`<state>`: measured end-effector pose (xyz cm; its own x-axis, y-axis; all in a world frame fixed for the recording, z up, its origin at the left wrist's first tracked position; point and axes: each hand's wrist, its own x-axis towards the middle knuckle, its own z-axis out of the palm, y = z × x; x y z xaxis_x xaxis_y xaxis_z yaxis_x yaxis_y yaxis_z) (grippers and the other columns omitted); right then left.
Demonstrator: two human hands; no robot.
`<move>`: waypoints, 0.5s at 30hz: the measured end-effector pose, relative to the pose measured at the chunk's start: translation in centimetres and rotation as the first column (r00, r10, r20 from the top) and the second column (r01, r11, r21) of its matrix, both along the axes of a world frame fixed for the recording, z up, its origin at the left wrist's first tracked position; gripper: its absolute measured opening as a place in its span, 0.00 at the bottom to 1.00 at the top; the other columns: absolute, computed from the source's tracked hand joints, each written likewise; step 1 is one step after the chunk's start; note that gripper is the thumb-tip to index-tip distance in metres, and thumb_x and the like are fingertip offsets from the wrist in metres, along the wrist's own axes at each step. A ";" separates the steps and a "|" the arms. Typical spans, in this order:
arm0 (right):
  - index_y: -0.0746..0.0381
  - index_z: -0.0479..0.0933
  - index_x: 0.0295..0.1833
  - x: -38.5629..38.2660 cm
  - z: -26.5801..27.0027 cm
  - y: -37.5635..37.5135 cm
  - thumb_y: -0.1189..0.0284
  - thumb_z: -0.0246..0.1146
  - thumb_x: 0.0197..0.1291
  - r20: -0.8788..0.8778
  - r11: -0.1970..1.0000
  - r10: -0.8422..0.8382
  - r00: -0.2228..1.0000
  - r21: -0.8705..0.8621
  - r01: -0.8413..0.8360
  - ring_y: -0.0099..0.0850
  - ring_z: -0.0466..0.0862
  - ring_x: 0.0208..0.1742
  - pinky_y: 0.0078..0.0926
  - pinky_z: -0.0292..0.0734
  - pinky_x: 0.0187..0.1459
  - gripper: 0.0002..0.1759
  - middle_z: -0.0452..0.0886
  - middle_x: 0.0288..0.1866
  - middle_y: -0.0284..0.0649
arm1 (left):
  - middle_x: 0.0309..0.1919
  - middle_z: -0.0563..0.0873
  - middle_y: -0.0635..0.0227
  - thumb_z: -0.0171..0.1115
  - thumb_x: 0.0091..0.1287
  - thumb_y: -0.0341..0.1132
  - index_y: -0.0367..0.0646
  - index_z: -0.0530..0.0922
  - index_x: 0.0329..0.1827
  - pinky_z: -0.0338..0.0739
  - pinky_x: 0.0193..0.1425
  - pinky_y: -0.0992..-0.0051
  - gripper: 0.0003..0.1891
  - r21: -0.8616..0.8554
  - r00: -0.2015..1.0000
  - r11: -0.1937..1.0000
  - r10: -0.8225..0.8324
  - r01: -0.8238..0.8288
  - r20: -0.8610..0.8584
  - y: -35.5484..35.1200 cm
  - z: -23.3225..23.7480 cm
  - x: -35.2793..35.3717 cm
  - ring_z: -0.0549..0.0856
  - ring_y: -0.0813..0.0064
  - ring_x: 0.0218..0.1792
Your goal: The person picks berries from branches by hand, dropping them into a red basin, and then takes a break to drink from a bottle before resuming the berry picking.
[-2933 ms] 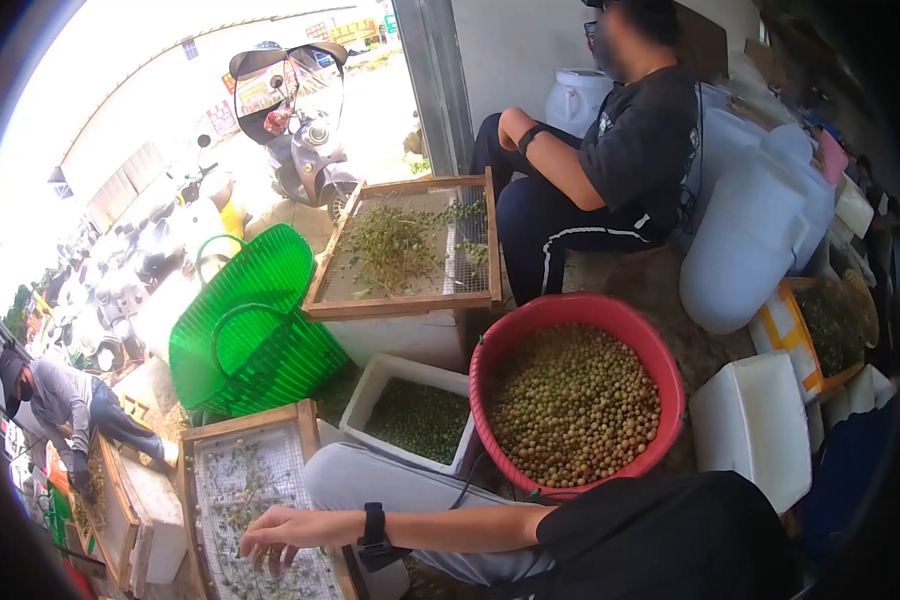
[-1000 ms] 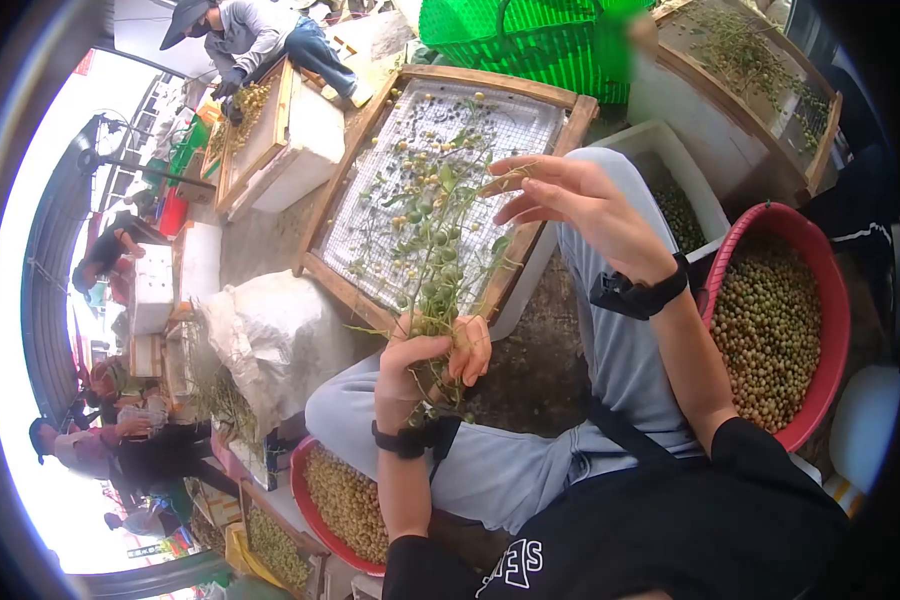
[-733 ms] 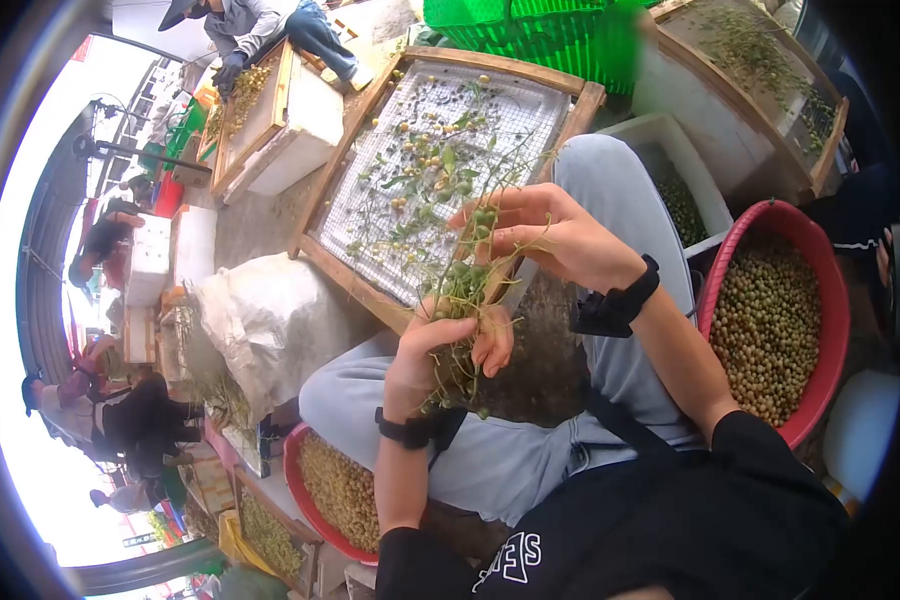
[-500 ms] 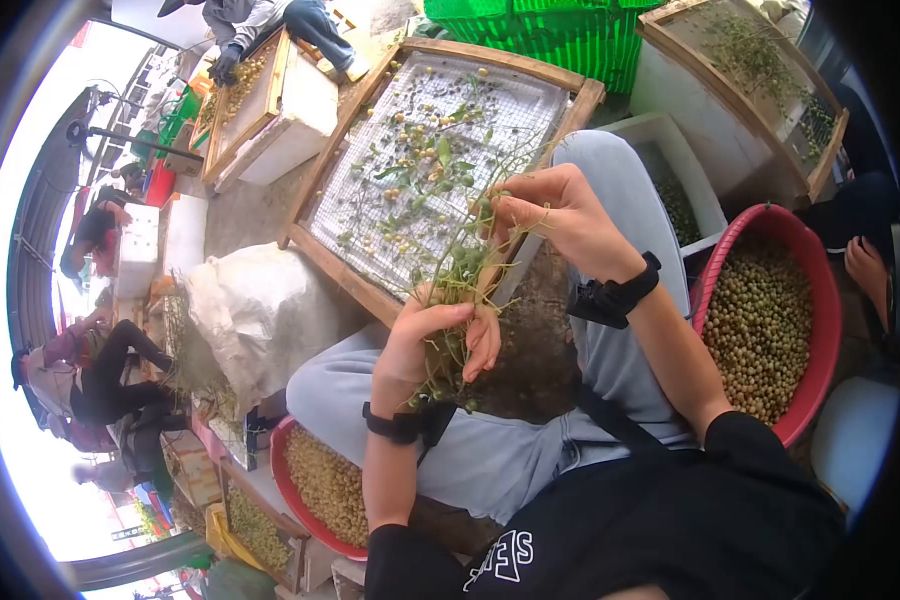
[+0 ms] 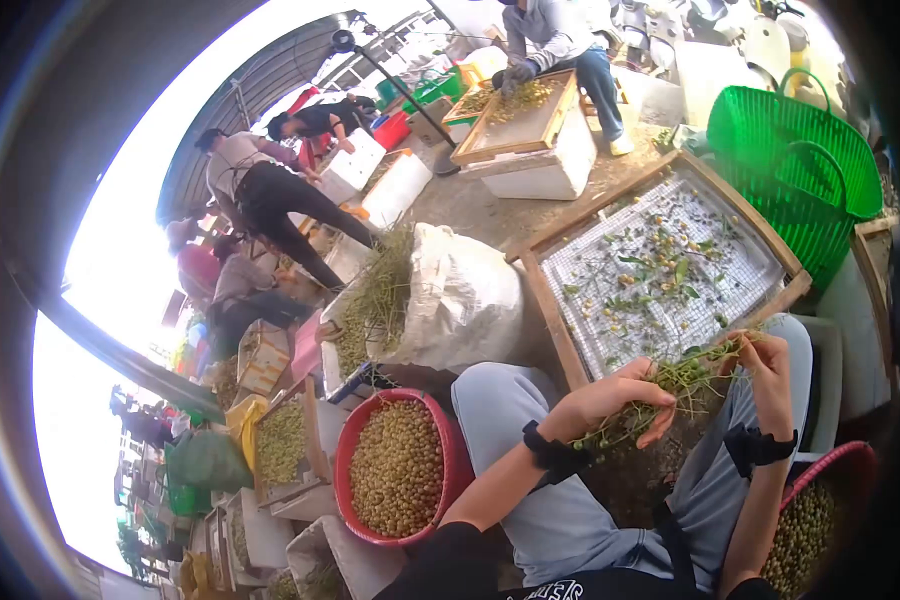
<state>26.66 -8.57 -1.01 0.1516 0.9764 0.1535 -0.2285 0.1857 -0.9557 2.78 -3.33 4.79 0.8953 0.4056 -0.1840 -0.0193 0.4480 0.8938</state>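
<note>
My left hand (image 5: 618, 402) is closed around a bunch of thin green stems (image 5: 692, 378) with leaves and small round fruits. At the bunch's right end, my right hand (image 5: 766, 368) pinches the stem tips between thumb and fingers. Both hands are above my lap, at the near edge of a wood-framed wire mesh screen (image 5: 610, 300). Loose yellow and green fruits (image 5: 660, 265) lie scattered with leaves and stem bits on that mesh. Each wrist wears a black band.
Red tubs of round fruits stand at my left (image 5: 395, 470) and right (image 5: 808, 530). A white sack (image 5: 460, 300) sits beside stripped stems (image 5: 385, 290). Green baskets (image 5: 790, 170) stand behind the screen. A gloved co-worker (image 5: 560, 50) handles fruit at another screen (image 5: 520, 120); more people are at left.
My view has swung left, so the surroundings appear farther right and more of the left side shows. The right hand sits lower relative to the left. Both hands still grip the stems.
</note>
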 end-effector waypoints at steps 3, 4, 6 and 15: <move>0.74 0.80 0.43 0.5 1.3 -0.5 0.71 0.58 0.71 0.126 1.000 -0.010 0.992 0.021 0.008 0.23 0.81 0.31 0.23 0.77 0.36 0.14 0.84 0.34 0.39 | 0.20 0.80 0.59 0.57 0.69 0.34 0.33 0.74 0.26 0.74 0.28 0.75 0.14 -0.002 0.997 0.998 -0.070 0.070 0.043 0.4 -0.6 0.0 0.80 0.71 0.20; 0.74 0.80 0.43 0.6 1.5 -0.8 0.70 0.58 0.71 0.128 1.000 -0.014 0.992 0.006 0.013 0.22 0.81 0.31 0.22 0.77 0.36 0.15 0.84 0.34 0.38 | 0.20 0.80 0.59 0.57 0.69 0.33 0.33 0.74 0.26 0.74 0.28 0.75 0.14 0.028 0.997 0.997 -0.069 0.068 0.017 0.2 -0.5 0.1 0.80 0.71 0.20; 0.73 0.80 0.42 1.3 1.5 -1.0 0.67 0.58 0.71 0.141 0.985 -0.172 0.975 -0.005 0.175 0.21 0.78 0.29 0.20 0.73 0.34 0.17 0.84 0.35 0.39 | 0.20 0.80 0.59 0.57 0.69 0.32 0.33 0.74 0.24 0.75 0.29 0.75 0.15 0.080 0.998 0.995 -0.053 0.056 -0.040 -0.4 -0.2 0.0 0.81 0.71 0.20; 0.60 0.72 0.67 18.6 -8.5 -2.1 0.66 0.56 0.74 -0.058 0.871 -0.487 0.872 -0.110 0.479 0.13 0.73 0.34 0.12 0.70 0.37 0.20 0.79 0.42 0.32 | 0.19 0.80 0.59 0.55 0.68 0.31 0.33 0.75 0.25 0.76 0.28 0.73 0.13 0.128 0.998 0.990 0.049 -0.053 0.037 0.1 0.1 -2.1 0.82 0.68 0.20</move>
<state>45.22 -10.64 -9.56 0.6156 0.7872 0.0358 -0.2098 0.2075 -0.9555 0.65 -3.21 4.88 0.8776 0.4694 -0.0974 -0.0699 0.3264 0.9426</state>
